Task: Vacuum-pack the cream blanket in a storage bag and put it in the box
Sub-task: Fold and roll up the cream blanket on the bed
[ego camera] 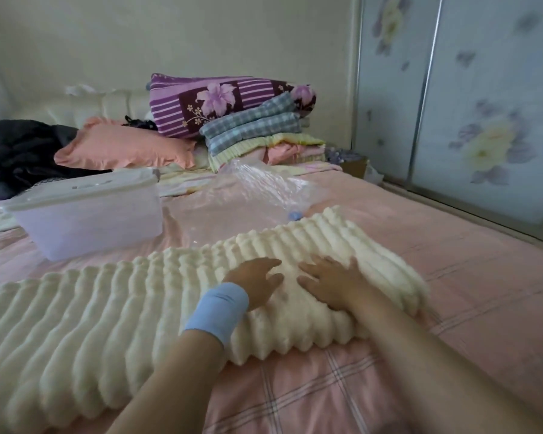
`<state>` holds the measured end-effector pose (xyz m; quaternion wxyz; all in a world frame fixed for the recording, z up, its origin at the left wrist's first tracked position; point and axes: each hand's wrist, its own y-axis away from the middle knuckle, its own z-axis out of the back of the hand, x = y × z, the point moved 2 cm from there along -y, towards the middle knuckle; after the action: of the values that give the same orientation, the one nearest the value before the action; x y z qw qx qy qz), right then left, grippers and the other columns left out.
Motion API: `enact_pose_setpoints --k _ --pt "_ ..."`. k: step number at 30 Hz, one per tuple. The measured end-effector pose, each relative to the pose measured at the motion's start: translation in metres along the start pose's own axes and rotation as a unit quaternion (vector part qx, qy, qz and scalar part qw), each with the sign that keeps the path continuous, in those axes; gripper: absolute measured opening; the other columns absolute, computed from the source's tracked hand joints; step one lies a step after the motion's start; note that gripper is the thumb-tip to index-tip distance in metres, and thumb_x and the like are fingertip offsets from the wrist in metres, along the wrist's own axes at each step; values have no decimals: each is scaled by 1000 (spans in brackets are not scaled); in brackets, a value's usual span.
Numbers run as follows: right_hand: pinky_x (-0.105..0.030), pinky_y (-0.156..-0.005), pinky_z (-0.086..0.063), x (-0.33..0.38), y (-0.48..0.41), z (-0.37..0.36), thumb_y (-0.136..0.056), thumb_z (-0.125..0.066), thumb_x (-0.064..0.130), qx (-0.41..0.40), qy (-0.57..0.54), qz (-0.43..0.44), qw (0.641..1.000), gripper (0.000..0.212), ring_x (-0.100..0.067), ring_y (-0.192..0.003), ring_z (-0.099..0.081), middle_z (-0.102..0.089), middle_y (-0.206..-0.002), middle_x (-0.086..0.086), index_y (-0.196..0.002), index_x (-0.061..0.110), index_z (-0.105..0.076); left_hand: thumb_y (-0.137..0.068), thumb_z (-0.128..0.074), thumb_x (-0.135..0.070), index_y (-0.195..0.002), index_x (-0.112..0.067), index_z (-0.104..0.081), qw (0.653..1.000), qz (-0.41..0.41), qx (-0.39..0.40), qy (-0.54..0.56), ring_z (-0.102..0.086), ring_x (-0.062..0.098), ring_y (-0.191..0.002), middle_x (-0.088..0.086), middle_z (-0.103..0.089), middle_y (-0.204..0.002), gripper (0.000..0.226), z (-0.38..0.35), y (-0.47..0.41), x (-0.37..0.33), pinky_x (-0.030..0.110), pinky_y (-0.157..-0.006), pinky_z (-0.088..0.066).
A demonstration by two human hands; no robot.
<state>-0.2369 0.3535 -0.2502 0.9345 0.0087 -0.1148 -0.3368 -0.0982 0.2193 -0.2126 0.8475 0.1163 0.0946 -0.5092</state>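
Cream blanket [113,324] directly beneath left hand [257,285] and right hand [329,288] (fingers [268,264] straight, slightly apart)

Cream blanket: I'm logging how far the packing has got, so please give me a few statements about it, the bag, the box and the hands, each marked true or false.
1. The left hand and the right hand both lie flat on the folded right end of the cream blanket. True.
2. The blanket is already inside the storage bag. False: it lies on the bed, with the clear bag behind it.
3. The plastic box has its lid on. True.
4. The blue wristband is on the right wrist. False: it is on the left wrist.
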Motion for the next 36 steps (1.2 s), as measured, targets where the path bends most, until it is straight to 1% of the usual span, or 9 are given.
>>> enact_pose_setpoints --k 4,7,13,19,23,26,28,31,36 --pt "-54 -121 -6 -17 -2 7 -100 -39 55 -73 -77 47 993 49 -10 -150 -24 -38 -159 9 -144 38 -52 -97 -30 -61 -153 -44 -7 986 73 120 -85 -1 30 -151 -3 -1 -164 63 -36 -19 -3 55 -119 -6" --pt "-46 -112 -23 -36 10 19 -93 -35 44 -190 -26 56 980 45 -15 -130 -49 -63 -128 10 -120 31 -69 -97 -44 -45 -152 -25 -31 979 80 144 -122 -32 29 -143 7 -29 -158 60 -18 -26 -31 39 -115 -28" --pt "-49 -102 -35 -98 46 18 -98 -35 50 -222 -11 -153 963 47 -33 -124 -50 -55 -136 -6 -133 25 -52 -101 -33 -46 -151 -35 -28 993 -49 -63 -88 -37 23 -139 -4 -36 -154 52 -13 -30 -96 44 -110 -34" --pt "-36 -87 -47 -109 79 17 -86 -44 65 -172 -215 -307 911 68 -34 -111 -62 -67 -121 -15 -126 14 -62 -93 -20 -70 -153 -45 -3 995 -55 19 -81 2 21 -151 -11 4 -164 67 -77 -34 -100 57 -118 -2" --pt "-29 -69 -53 -105 79 21 -74 -80 42 -132 -528 -314 778 56 -25 -83 -70 -73 -95 -6 -116 6 -69 -94 -24 -69 -153 -43 -6 997 -53 23 -51 2 20 -151 -9 1 -164 68 -70 -26 -94 56 -119 -2" --pt "-29 -49 -51 -89 74 29 -62 -87 29 -54 -657 -256 707 55 -22 -61 -68 -72 -79 -7 -109 6 -68 -96 -43 -56 -153 -33 -26 994 -81 8 71 -28 21 -145 -2 -29 -158 64 -56 -18 -92 43 -118 -21" --pt "-30 -55 -53 -71 67 37 -57 -87 26 -78 -652 -200 727 55 -22 -66 -68 -72 -81 -4 -107 11 -70 -96 -56 -37 -143 -26 -47 972 -90 -29 215 -53 18 -127 0 -56 -139 50 -38 -15 -83 31 -107 -39" --pt "-29 -83 -52 -34 70 55 -57 -79 40 -211 -388 -97 892 50 -18 -96 -67 -73 -103 7 -106 31 -72 -96 -58 -26 -129 -25 -59 921 -69 -137 358 -63 22 -111 0 -67 -114 33 -1 -6 -60 41 -99 -49" --pt "-28 -83 -50 52 90 51 -74 -80 33 -35 -225 101 969 26 -10 -97 -62 -65 -101 15 -97 36 -66 -101 -47 -36 -133 -35 -56 889 -116 -223 382 -52 11 -119 -8 -55 -130 33 49 34 -40 27 -98 -38"
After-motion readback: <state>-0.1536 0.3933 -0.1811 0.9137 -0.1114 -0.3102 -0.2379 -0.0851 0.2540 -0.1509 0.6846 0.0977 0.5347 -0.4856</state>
